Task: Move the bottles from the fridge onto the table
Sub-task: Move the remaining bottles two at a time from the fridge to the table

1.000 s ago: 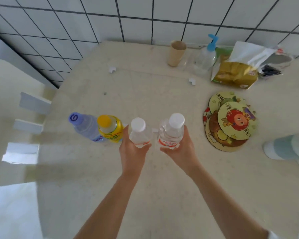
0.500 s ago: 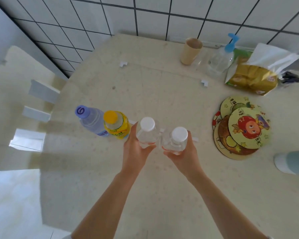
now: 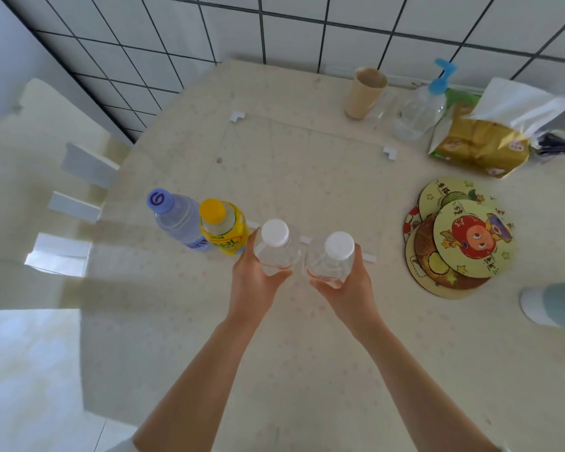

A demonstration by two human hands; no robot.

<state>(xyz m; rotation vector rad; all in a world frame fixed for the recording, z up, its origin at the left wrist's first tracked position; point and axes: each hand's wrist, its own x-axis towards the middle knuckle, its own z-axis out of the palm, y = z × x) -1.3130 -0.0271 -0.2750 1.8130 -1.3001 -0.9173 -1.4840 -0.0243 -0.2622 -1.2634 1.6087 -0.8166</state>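
Speckled table (image 3: 307,353); hands (image 3: 255,285) (image 3: 343,288) grip clear bottles (image 3: 276,252) (image 3: 331,262).

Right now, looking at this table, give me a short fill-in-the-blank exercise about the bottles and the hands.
1. The left hand and right hand each hold a clear bottle with a ____ cap.
2. The bottle with the yellow label has a ____ cap.
3. The bottle farthest left has a ____ cap.
4. The cartoon coasters lie to the ____ of the hands.

Missing words: white; yellow; purple; right
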